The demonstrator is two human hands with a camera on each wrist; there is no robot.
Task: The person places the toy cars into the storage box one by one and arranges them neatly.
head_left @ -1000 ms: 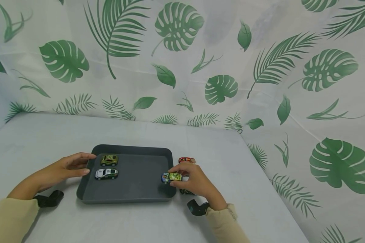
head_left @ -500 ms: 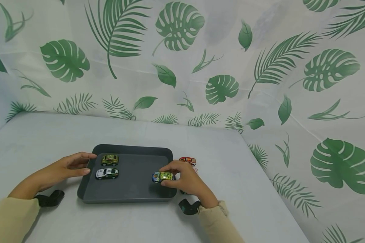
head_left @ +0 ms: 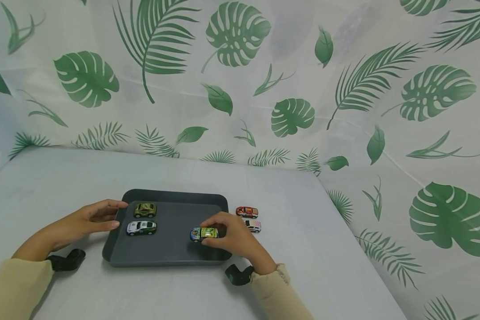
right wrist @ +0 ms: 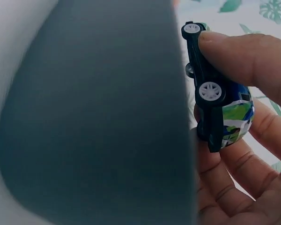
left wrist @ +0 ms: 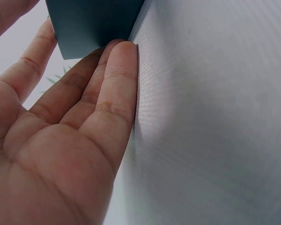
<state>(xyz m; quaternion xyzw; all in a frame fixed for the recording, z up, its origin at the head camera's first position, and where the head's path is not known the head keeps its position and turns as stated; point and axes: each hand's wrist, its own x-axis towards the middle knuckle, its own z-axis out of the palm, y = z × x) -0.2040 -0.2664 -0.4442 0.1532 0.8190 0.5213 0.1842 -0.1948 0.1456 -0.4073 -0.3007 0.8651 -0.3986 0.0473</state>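
Note:
A dark grey rectangular tray lies on the white surface. My left hand touches its left side with fairly straight fingers; in the left wrist view the fingertips meet the tray's outer wall. Over the right half of the tray, my right hand pinches a blue and yellow-green toy car between thumb and fingers. In the right wrist view that toy car shows its wheels and dark underside above the tray wall. A camouflage-green toy car and a white and green toy car stand inside the tray, at left.
Just right of the tray, a red-orange toy car stands on the white cloth. In front of it is a white toy car, partly hidden by my right hand. Leaf-printed fabric rises behind and at right.
My right hand has carried the blue and yellow-green toy car leftward, from the tray's right rim to farther inside over the tray. The white toy car outside has come into view. My left hand stays put.

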